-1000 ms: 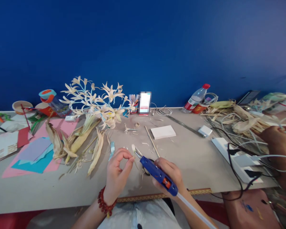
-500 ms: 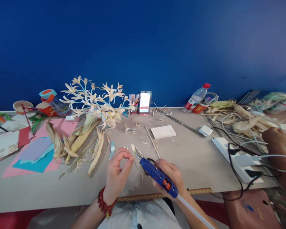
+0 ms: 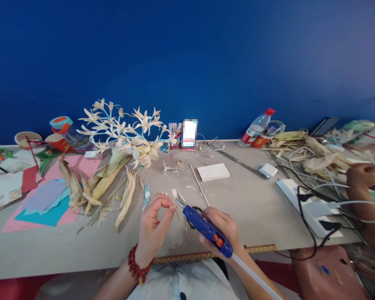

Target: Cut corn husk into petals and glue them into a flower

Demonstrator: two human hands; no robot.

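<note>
My left hand (image 3: 156, 223), with a red bead bracelet at the wrist, pinches with thumb and forefinger. What sits between the fingertips is too small to make out. My right hand (image 3: 220, 227) is wrapped round a blue glue gun (image 3: 203, 229), whose tip points at the left fingertips. A long clear glue stick (image 3: 253, 275) runs out of the gun's rear. Just beyond the tip lies a small pale piece (image 3: 174, 193). Black-handled scissors (image 3: 192, 217) lie partly hidden behind the gun.
Husk flowers (image 3: 125, 133) and corn husks (image 3: 109, 187) lie left, beside coloured paper (image 3: 43, 208). A thin stick (image 3: 199, 185) and a white box (image 3: 213, 171) are ahead. A power strip (image 3: 303, 208) and another person's hand (image 3: 362, 179) are at right.
The view has shifted very slightly. My hands and the glue gun keep nearly the same pose. The other person's hand at the right has moved a little.
</note>
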